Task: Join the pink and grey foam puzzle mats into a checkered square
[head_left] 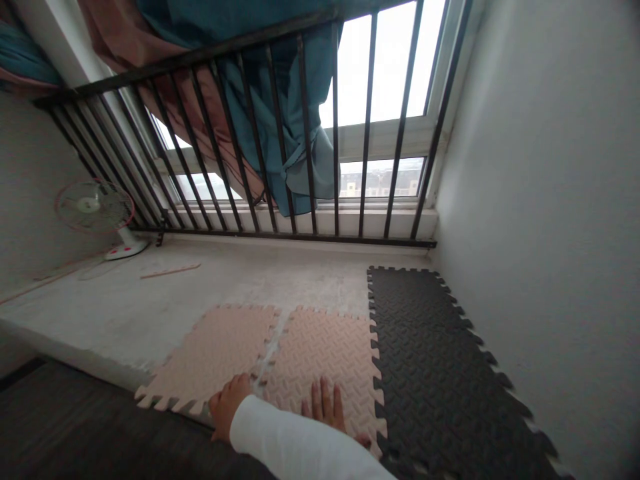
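Note:
Two pink foam puzzle mats lie side by side on a raised concrete ledge, the left mat [215, 350] and the right mat [325, 350], with a narrow seam [267, 357] between them. My right hand [229, 408], in a white sleeve, reaches across from the lower right. It is curled into a fist and presses on the near end of the seam, with nothing visible in it. My left hand [325, 405] lies flat and open on the right pink mat, fingers stretched forward, partly hidden behind the sleeve. A black foam mat [430, 360] interlocks with the right pink mat.
A white wall [540, 233] borders the black mat on the right. Black window bars [335, 167] with teal and brown cloth hung over them close off the far side. A small fan [95, 210] and a wooden stick [170, 270] sit far left. Dark flooring [75, 427] lies below the ledge.

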The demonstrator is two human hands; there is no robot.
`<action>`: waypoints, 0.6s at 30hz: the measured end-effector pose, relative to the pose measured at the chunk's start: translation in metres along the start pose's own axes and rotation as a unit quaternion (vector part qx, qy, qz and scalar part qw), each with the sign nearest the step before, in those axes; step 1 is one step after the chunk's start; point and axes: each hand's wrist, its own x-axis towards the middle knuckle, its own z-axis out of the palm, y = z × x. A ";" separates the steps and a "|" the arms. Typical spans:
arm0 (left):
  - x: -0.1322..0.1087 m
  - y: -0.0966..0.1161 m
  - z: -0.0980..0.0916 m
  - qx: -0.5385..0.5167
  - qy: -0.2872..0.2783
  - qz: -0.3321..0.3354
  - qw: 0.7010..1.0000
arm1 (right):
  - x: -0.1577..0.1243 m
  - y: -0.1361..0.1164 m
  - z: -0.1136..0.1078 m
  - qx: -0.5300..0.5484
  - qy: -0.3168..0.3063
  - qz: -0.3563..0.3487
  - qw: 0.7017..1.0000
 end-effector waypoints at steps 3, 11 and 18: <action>0.006 0.001 0.002 0.004 -0.012 -0.003 1.000 | 0.009 -0.005 0.007 0.014 -0.001 0.013 1.000; 0.015 0.003 0.011 0.008 -0.033 -0.016 0.999 | 0.020 -0.004 0.004 0.063 -0.012 0.142 0.988; 0.007 0.002 -0.006 0.010 -0.017 0.009 1.000 | 0.007 0.020 -0.001 0.130 0.004 0.157 0.979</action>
